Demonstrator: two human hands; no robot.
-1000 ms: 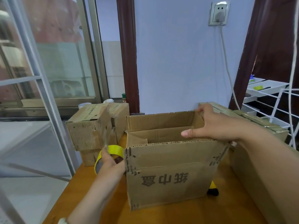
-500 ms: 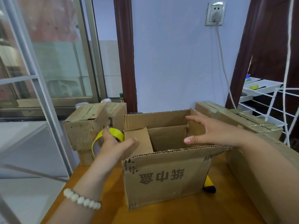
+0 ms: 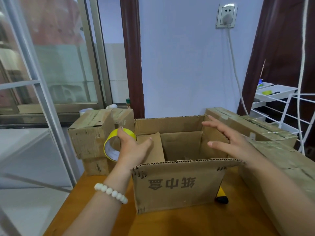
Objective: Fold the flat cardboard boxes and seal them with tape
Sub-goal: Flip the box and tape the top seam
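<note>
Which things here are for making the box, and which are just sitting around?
For the job: open cardboard box, yellow tape roll held in the left hand.
Just sitting around: wall socket, white rack.

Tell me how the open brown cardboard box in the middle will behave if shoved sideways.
The open brown cardboard box looks empty, so it is probably light and would likely slide easily on the smooth wooden table. Its top is open and untaped, so the walls may skew rather than stay square.
</note>
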